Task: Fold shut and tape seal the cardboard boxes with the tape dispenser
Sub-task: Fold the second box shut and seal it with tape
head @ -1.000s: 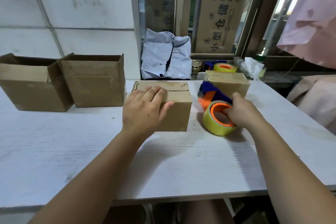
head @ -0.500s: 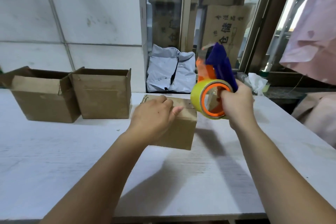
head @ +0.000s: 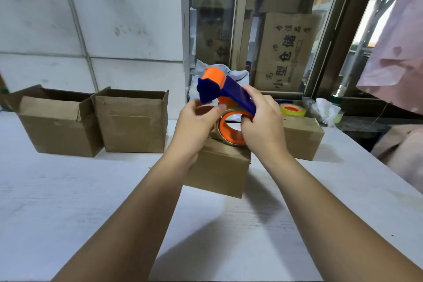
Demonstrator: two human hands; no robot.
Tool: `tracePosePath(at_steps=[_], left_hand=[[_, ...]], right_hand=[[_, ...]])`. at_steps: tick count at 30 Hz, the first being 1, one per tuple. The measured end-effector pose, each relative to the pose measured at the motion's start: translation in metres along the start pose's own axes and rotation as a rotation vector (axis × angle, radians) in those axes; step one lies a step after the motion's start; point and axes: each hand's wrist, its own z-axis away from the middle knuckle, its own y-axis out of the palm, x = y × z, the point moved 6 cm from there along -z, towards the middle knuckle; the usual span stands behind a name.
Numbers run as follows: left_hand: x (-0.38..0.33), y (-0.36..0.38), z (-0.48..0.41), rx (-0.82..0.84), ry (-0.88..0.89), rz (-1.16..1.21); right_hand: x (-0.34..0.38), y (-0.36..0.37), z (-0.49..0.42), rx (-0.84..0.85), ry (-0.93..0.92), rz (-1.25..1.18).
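A shut box (head: 219, 167) sits on the white table (head: 68, 201), right under both hands. The right hand (head: 263, 126) wraps around the tape dispenser (head: 229, 91), just above the box top. The left hand (head: 194, 126), at its front, seems to pinch the tape end (head: 207, 107). The tape must go down. Two open boxes (head: 132, 126) wait far left.

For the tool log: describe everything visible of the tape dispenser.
The tape dispenser looks plastic: a dark blue frame and handle, an orange roller at the head, and an orange hub carrying a roll of yellowish clear tape. It is held tilted above the closed box. The right hand grips handle and roll; the left hand pinches beneath its head.
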Motion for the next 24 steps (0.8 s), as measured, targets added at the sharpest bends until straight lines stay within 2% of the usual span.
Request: tracePosePath(at_steps=[2, 6, 9, 13, 18, 24], left_hand=[[0.003, 0.002, -0.004, -0.053, -0.035, 0.186], [0.011, -0.013, -0.012, -0.268, -0.112, 0.335], [0.010, -0.028, -0.016, -0.274, -0.094, 0.201], [-0.003, -0.047, -0.015, -0.244, 0.045, -0.264], [0.007, -0.059, -0.016, -0.197, -0.015, -0.160], [0.027, -0.073, -0.019, -0.226, -0.102, -0.051]], right_hand=[[0.001, 0.000, 0.000, 0.022, -0.018, 0.043], [0.002, 0.000, -0.001, 0.051, -0.049, 0.099], [0.003, 0.001, -0.002, 0.074, -0.058, 0.117], [0.003, 0.000, -0.001, 0.072, -0.046, 0.115], [0.007, 0.002, -0.003, 0.170, 0.009, 0.067], [0.008, 0.008, -0.004, 0.303, 0.068, 0.075]])
